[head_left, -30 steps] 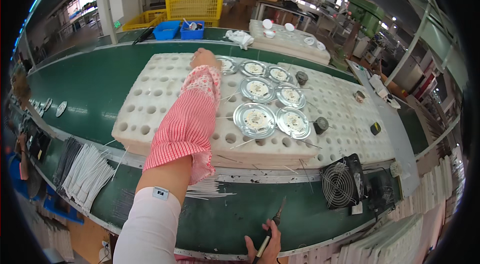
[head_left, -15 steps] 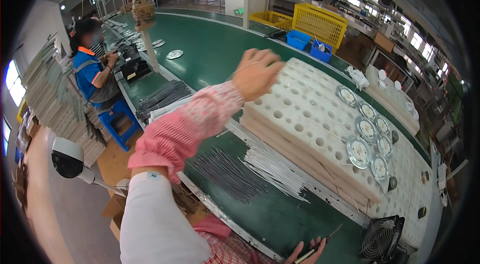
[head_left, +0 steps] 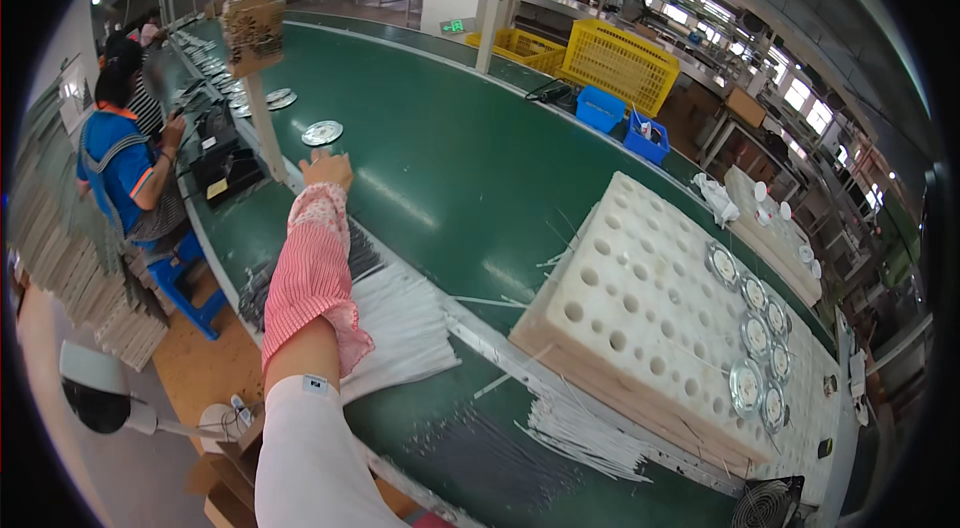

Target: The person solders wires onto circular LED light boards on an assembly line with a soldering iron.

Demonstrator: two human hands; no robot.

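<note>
My left hand (head_left: 327,169), in a pink striped sleeve, stretches far forward over the green conveyor belt (head_left: 430,158). Its fingers are extended and hold nothing that I can see. Just beyond the fingertips lies a round silver disc with a white centre (head_left: 322,133); whether they touch it I cannot tell. To the right, similar discs (head_left: 746,386) sit in a cluster on a thick white foam block (head_left: 620,303) full of round holes. Below my forearm are a pile of white strips (head_left: 400,328), dark grey wires (head_left: 490,458) and white wires (head_left: 585,433). My right hand is out of the picture.
A co-worker in a blue shirt (head_left: 120,163) sits at the left. A post (head_left: 262,128) stands beside my hand. Beyond the belt are a yellow crate (head_left: 620,66) and blue bins (head_left: 600,108). A black fan (head_left: 768,505) stands at the lower right, a white lamp-like device (head_left: 95,378) at the lower left.
My left hand has moved left from above the foam block to the lone disc. My right hand, which held a thin pointed tool, has left the view. The view has shifted.
</note>
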